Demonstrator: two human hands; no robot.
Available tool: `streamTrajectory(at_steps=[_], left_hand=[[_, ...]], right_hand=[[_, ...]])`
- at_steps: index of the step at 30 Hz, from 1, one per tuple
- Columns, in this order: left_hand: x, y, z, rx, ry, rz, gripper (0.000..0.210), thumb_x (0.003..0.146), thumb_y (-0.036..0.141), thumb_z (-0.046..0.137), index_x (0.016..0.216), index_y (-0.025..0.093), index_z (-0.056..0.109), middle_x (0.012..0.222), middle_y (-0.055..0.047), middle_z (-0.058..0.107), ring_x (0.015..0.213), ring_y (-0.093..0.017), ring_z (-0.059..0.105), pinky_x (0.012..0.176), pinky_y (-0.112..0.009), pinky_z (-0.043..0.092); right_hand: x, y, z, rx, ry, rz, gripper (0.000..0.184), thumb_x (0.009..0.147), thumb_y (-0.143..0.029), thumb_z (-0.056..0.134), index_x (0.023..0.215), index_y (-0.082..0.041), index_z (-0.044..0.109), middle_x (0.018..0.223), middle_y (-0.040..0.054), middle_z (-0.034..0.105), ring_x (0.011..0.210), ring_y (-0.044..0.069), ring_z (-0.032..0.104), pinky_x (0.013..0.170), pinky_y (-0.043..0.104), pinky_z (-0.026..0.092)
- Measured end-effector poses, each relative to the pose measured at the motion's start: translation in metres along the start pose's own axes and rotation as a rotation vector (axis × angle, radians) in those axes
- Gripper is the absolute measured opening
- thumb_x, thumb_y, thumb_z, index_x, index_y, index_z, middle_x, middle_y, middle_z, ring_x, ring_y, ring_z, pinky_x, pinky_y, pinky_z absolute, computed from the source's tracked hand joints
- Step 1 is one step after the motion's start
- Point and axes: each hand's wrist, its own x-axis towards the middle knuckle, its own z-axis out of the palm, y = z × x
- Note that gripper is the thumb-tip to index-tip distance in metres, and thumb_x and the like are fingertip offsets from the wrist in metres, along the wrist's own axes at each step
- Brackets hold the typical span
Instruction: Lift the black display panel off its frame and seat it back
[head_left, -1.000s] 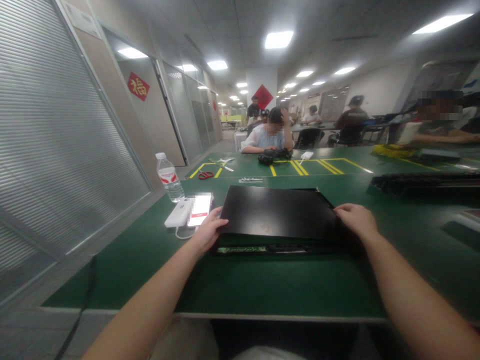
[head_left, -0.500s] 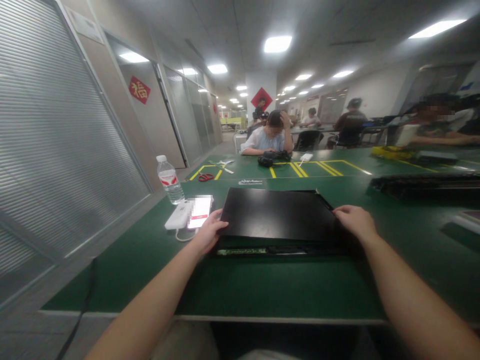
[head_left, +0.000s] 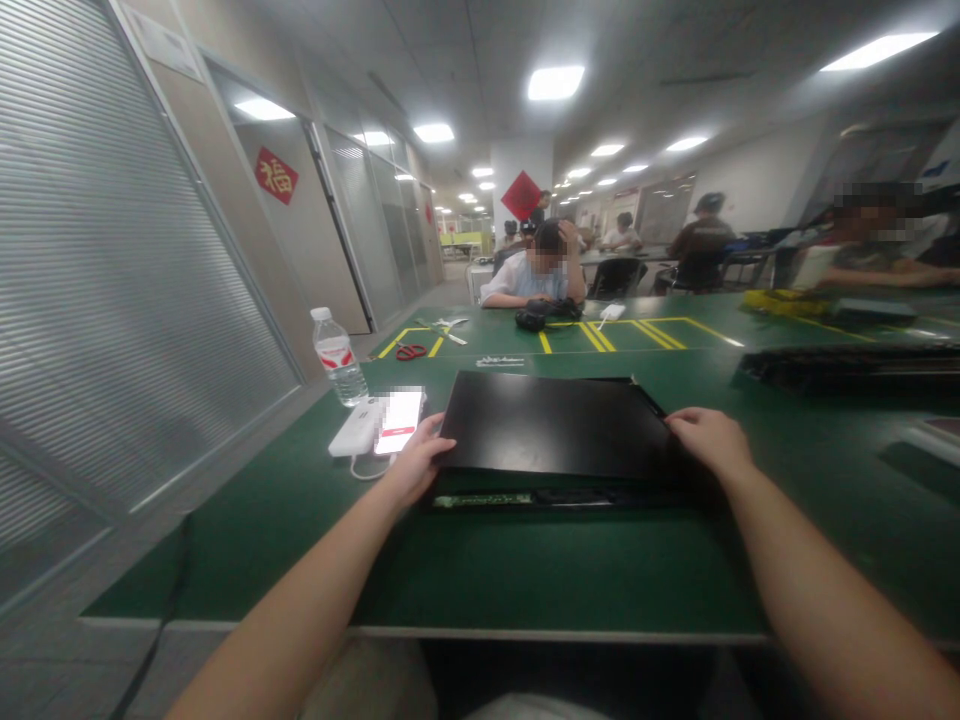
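A thin black display panel (head_left: 555, 425), faintly glossy, lies in front of me over a shallow black frame (head_left: 600, 499). Its near edge sits apart from the frame, and a green circuit board strip (head_left: 484, 500) shows in that gap. My left hand (head_left: 416, 460) grips the panel's left edge, thumb on top and fingers underneath, mostly hidden. At the right edge, my right hand (head_left: 709, 440) is closed with thumb and fingers pinched near the panel's corner. Whether it also touches the frame there, I cannot tell.
Left of the panel are a phone (head_left: 400, 420), a white power bank (head_left: 358, 428) with a cable, and a water bottle (head_left: 339, 357). Red-handled scissors (head_left: 411, 352) lie farther back on the green table (head_left: 570, 580). A dark long object (head_left: 847, 370) lies right. Someone (head_left: 536, 270) sits opposite.
Both hands and the panel stay almost where they were. The view shifts very slightly, and a distant person near the pillar has moved to the right.
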Motion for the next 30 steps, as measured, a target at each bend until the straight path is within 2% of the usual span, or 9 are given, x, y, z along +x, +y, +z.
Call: streamTrajectory(at_steps=[10,18,22,30], left_hand=[[-0.0049,0.0053,0.0088,0.024,0.061,-0.019,0.059,0.065,0.007,0.081,0.121,0.022,0.075,0.101,-0.004,0.086,0.103,-0.028,0.084,0.086,-0.034,0.065],[-0.0039,0.0061,0.0074,0.026,0.077,-0.024,0.058,0.067,0.011,0.082,0.123,0.021,0.075,0.108,-0.007,0.086,0.111,-0.030,0.082,0.083,-0.032,0.063],[-0.0027,0.0051,0.0063,0.022,0.083,-0.023,0.056,0.068,0.011,0.082,0.123,0.021,0.075,0.106,-0.007,0.086,0.107,-0.030,0.083,0.080,-0.032,0.062],[0.0000,0.0019,0.0041,0.030,0.070,-0.017,0.054,0.071,0.008,0.083,0.123,0.021,0.075,0.104,-0.006,0.087,0.103,-0.028,0.084,0.082,-0.033,0.065]], right_hand=[[0.0027,0.0014,0.0024,-0.026,-0.007,-0.020,0.032,0.090,-0.039,0.068,0.103,-0.030,0.095,0.103,0.0113,0.087,0.091,0.032,0.079,0.079,0.039,0.057],[0.0006,-0.0012,0.0014,-0.029,-0.018,-0.013,0.031,0.089,-0.038,0.069,0.103,-0.029,0.095,0.105,0.0115,0.087,0.090,0.032,0.079,0.077,0.039,0.057],[0.0018,-0.0004,-0.0005,0.006,-0.010,-0.005,0.029,0.086,-0.039,0.072,0.100,-0.028,0.095,0.105,0.0126,0.087,0.090,0.032,0.079,0.078,0.039,0.057],[0.0023,0.0003,-0.0016,0.008,-0.038,0.017,0.032,0.088,-0.039,0.068,0.103,-0.029,0.095,0.108,0.0118,0.087,0.097,0.034,0.079,0.079,0.040,0.057]])
